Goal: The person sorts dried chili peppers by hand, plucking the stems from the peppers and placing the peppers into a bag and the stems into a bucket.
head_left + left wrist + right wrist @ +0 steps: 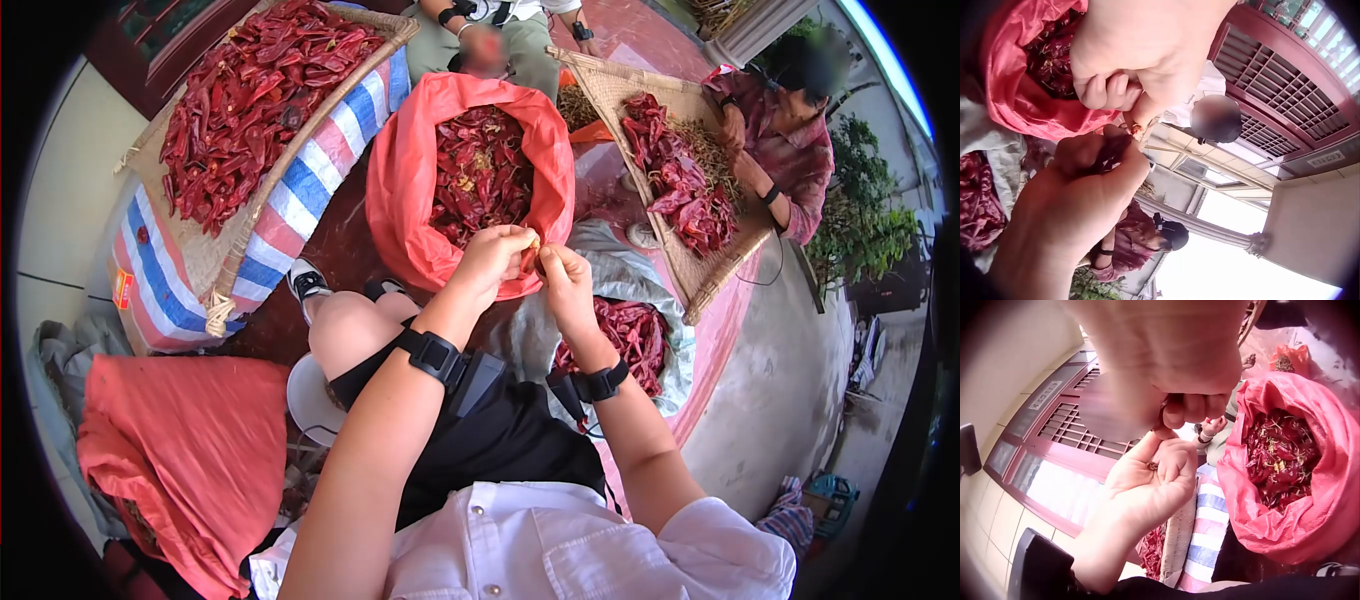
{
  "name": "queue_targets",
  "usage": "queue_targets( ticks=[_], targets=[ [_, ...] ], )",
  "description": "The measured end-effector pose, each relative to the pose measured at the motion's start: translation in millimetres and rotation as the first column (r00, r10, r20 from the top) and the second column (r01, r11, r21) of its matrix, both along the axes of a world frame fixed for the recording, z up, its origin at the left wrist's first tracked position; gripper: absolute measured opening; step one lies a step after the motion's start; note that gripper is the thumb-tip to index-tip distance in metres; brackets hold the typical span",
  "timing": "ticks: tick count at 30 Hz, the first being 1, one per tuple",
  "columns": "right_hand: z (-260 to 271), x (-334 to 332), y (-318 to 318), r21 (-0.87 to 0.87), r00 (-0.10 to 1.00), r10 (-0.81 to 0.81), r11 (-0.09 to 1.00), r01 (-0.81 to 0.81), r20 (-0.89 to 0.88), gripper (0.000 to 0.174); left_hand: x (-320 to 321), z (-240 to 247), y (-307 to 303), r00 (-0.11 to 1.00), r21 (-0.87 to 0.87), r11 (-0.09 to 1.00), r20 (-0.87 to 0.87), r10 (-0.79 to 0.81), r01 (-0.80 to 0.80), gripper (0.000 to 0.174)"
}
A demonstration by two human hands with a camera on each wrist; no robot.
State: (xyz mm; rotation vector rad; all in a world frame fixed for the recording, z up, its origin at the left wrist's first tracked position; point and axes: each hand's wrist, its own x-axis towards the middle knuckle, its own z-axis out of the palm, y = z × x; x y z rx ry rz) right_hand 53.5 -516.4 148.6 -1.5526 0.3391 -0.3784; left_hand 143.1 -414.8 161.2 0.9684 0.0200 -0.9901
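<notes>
Both hands meet over the near rim of a red woven sack (405, 215) filled with dried red chilies (480, 165). My right hand (572, 290) holds one dried chili (1112, 153), dark red and wrinkled, mostly wrapped by its fingers. At that chili's pale stem end (1137, 130), the thumb and forefinger of my left hand (493, 262) pinch. The left hand's other fingers curl toward the palm, where a small brown bit (1153, 466) shows. Below the right hand, a grey-white sack (668, 300) holds more red chilies (630, 340).
A woven tray (225, 262) heaped with chilies stands at the left on a striped covering (300, 195). Another tray (600, 85) at the right bears chilies and stems beside a seated person (795, 140). Someone sits opposite. A red sack (190, 440) lies at lower left.
</notes>
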Motion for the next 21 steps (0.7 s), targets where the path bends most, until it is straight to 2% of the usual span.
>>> queue_targets(
  ticks=[1,2,3,4,5,7,9,11,13,15,16,17,18,19,21],
  targets=[
    [0.0,2.8,3.2,0.0,1.0,0.003,1.0,-0.003,-0.001,0.023,0.7,0.6,-0.1,0.999,0.014,0.999,0.024,0.032,-0.032,0.008],
    [1.1,7.1,7.6,-0.105,0.999,-0.032,0.994,0.034,0.016,0.023,5.0,-9.0,-1.6,0.999,0.014,0.999,0.024,0.037,-0.038,0.008],
    [2.4,9.4,11.7,-0.208,0.997,-0.067,0.975,0.073,0.035,0.023,10.8,-22.3,-4.1,0.94,0.14,0.973,0.315,0.134,-0.186,0.009],
    [5.0,7.4,16.0,-0.322,0.999,-0.051,0.945,0.054,0.019,0.022,15.4,-19.0,-3.2,0.791,0.214,0.909,0.587,0.172,-0.357,0.01],
    [4.7,5.7,18.1,-0.321,0.999,-0.045,0.946,0.047,0.016,0.022,20.5,-13.3,3.7,0.891,0.258,0.904,0.396,0.222,-0.34,0.012],
    [4.7,-1.2,18.1,-0.205,0.998,-0.057,0.977,0.055,-0.004,0.023,34.8,-17.5,18.9,0.972,-0.053,0.971,0.004,0.234,-0.234,0.013],
    [-3.6,-19.6,-3.7,-0.137,0.979,-0.039,0.99,0.011,-0.2,0.026,39.4,-14.3,24.1,0.961,-0.128,0.962,-0.171,0.217,-0.24,0.013],
    [-30.2,-54.1,-31.4,-0.195,0.941,-0.09,0.98,0.026,-0.326,0.027,39.5,-12.3,28.9,0.923,-0.2,0.926,-0.286,0.257,-0.32,0.014],
    [-68.7,-104.7,-68.8,-0.33,0.902,-0.157,0.944,0.017,-0.402,0.029,41.2,-14.0,33.2,0.932,-0.221,0.921,-0.246,0.265,-0.32,0.017],
    [-64.6,-143.8,-90.0,-0.587,0.812,-0.246,0.797,-0.141,-0.53,0.031,41.7,-8.3,35.3,0.929,-0.255,0.908,-0.255,0.268,-0.332,0.017],
    [-69.8,-162.7,-99.2,-0.627,0.776,-0.277,0.757,-0.187,-0.566,0.03,42.7,-9.6,35.8,0.931,-0.259,0.907,-0.243,0.273,-0.333,0.018],
    [-84.6,-180.1,-111.3,-0.727,0.807,-0.292,0.648,-0.227,-0.513,0.032,41.0,-7.7,33.4,0.93,-0.258,0.907,-0.249,0.271,-0.333,0.018],
    [-117.5,-203.9,-134.3,-0.784,0.79,-0.315,0.539,-0.307,-0.526,0.029,39.3,-4.5,30.9,0.912,-0.184,0.908,-0.25,0.326,-0.376,0.019],
    [-119.6,-203.2,-136.5,-0.823,0.776,-0.338,0.421,-0.382,-0.533,0.025,38.9,-3.5,29.5,0.891,-0.11,0.902,-0.243,0.383,-0.417,0.019],
    [-123.0,-199.8,-141.0,-0.794,0.737,-0.359,0.466,-0.39,-0.572,0.027,38.5,-4.4,31.0,0.905,-0.09,0.913,-0.204,0.374,-0.397,0.016]
  ],
)
